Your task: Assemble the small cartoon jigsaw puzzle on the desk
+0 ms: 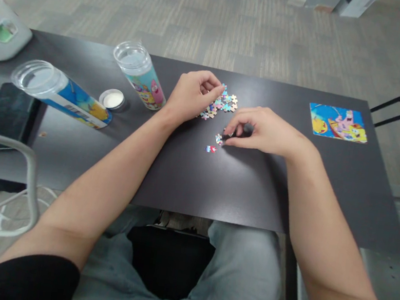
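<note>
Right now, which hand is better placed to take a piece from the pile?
Probably the left: the left hand is right at the pile, partly covering it, while the right hand is beside the loose pieces.

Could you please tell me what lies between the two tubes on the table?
In the head view, a small round object, pale on top, lies between the nearer tube and the farther tube.

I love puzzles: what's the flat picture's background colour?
The picture has a blue background; see head view.
</note>
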### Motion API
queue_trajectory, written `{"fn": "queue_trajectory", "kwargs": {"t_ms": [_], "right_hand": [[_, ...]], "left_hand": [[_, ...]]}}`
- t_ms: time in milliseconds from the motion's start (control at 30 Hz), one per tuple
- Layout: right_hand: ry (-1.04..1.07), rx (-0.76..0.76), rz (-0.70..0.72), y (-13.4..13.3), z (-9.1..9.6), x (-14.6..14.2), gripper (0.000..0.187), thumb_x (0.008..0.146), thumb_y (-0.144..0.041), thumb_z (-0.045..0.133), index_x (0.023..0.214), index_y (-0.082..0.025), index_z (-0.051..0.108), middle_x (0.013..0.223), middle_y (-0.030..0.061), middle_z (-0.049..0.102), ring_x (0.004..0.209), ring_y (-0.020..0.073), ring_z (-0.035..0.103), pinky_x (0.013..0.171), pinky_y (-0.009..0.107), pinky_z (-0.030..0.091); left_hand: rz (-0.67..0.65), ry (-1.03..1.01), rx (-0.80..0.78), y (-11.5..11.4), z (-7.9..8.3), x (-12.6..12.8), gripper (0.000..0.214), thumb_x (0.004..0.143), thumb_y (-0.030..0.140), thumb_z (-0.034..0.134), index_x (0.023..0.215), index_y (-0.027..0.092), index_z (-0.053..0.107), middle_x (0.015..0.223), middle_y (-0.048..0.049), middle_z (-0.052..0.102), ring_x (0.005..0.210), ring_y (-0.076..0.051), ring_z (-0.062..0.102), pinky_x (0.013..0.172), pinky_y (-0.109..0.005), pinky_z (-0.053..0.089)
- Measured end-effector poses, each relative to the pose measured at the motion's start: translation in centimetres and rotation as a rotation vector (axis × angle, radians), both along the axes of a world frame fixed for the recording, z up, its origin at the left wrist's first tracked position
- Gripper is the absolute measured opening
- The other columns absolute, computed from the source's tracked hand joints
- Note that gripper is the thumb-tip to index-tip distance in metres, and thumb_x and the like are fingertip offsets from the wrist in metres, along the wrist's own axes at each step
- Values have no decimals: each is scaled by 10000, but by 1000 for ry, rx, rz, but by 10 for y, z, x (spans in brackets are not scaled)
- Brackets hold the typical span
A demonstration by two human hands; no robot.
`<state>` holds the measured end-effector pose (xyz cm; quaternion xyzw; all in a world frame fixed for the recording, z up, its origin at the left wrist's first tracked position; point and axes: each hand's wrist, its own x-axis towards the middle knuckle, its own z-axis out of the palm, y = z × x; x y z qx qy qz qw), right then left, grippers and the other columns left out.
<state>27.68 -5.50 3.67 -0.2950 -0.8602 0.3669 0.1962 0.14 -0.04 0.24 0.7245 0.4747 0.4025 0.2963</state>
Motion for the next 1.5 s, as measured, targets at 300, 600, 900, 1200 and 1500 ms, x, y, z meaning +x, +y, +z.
{"fn": "queue_trajectory", "kwargs": {"t_ms": [300,600,900,1200,1500], "right_hand": [[-88,188,-211,9,-17,9,122,1042,-373,981,1117,-305,913,1137,81,836,988,341,760,1023,564,614],[81,137,-360,13,-28,3,601,999,-862,1012,1115,-326,767,1050,45,778,930,311,691,932,529,631],[302,15,-406,28,-48,-1,704,1039,-996,890,1256,-326,867,1068,53,859,916,281,739,859,458,642],[399,-51,-445,43,-64,10,275,1072,-563,930,1191,-315,919,1078,50,913,851,272,777,818,460,686],[228,54,-656,48,-61,27,157,1041,-251,807,1152,-286,912,1044,49,915,926,276,807,929,453,687]], "left_hand": [[-7,4,-5,0,0,4,353,971,608,935,954,281,804,877,-40,847,835,-214,702,808,-402,604],[-127,-26,-59,-9,7,8,453,932,688,966,974,250,856,847,-44,836,791,-192,679,774,-384,580],[-202,-4,-110,-8,6,8,504,910,732,963,1025,245,901,822,-34,817,766,-190,636,723,-383,512],[-169,12,-99,-6,5,2,376,966,597,919,1155,272,929,991,-59,900,889,-228,713,841,-411,615],[-147,-39,-88,-14,12,7,407,923,632,995,1077,267,899,1018,-76,917,1024,-269,822,1004,-458,732]]}}
